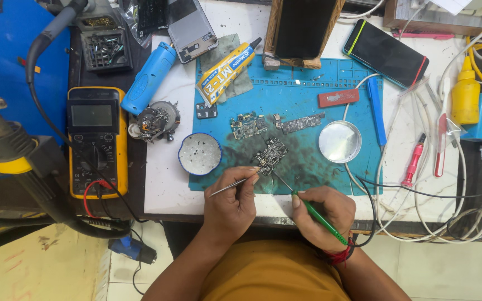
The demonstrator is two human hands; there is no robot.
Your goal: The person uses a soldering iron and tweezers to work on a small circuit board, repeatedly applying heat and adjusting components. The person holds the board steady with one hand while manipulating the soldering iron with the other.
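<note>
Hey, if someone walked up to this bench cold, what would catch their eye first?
Probably the two hands at the near edge: the left hand holds tweezers and the right hand a green-handled tool, both tips meeting at a small circuit board on the blue work mat. Next, the yellow multimeter at the left, and the yellow glue tube lying at the mat's top left corner.

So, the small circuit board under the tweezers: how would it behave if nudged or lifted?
The circuit board looks thin and small, so probably light and stiff. Lying loose on the blue mat, it would likely slide or pivot under a sideways nudge from the tweezers in the left hand. Its exposed components suggest it is fragile.
</note>
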